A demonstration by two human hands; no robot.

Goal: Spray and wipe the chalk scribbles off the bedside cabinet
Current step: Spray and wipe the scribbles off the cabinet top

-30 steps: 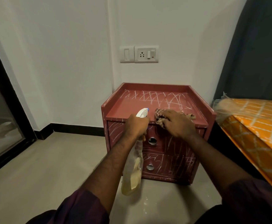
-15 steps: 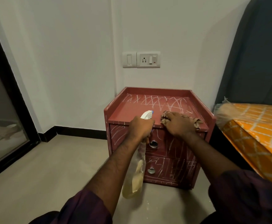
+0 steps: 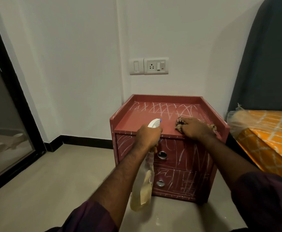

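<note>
A red bedside cabinet [image 3: 130, 121] stands against the white wall, with white chalk scribbles [image 3: 167, 109] across the back of its top and over both drawer fronts. My left hand [image 3: 148, 133] grips the neck of a spray bottle [image 3: 142, 185] with a white nozzle, held at the cabinet's front edge. The bottle's clear body with yellowish liquid hangs down in front of the drawers. My right hand [image 3: 195, 128] presses a patterned brown cloth [image 3: 179, 123] onto the cabinet top at its front right, fingers lying over it. Most of the cloth is hidden under the hand.
A bed with an orange patterned cover [image 3: 270, 136] stands close on the right. A dark curtain [image 3: 270, 56] hangs above it. A switch and socket plate [image 3: 149, 66] sits on the wall. A black-framed glass door [image 3: 4, 124] is at the left. The floor is beige tile.
My right hand has slid the cloth rightwards along the front of the cabinet top. The left hand with the bottle has stayed at the front edge. The camera has tilted up.
</note>
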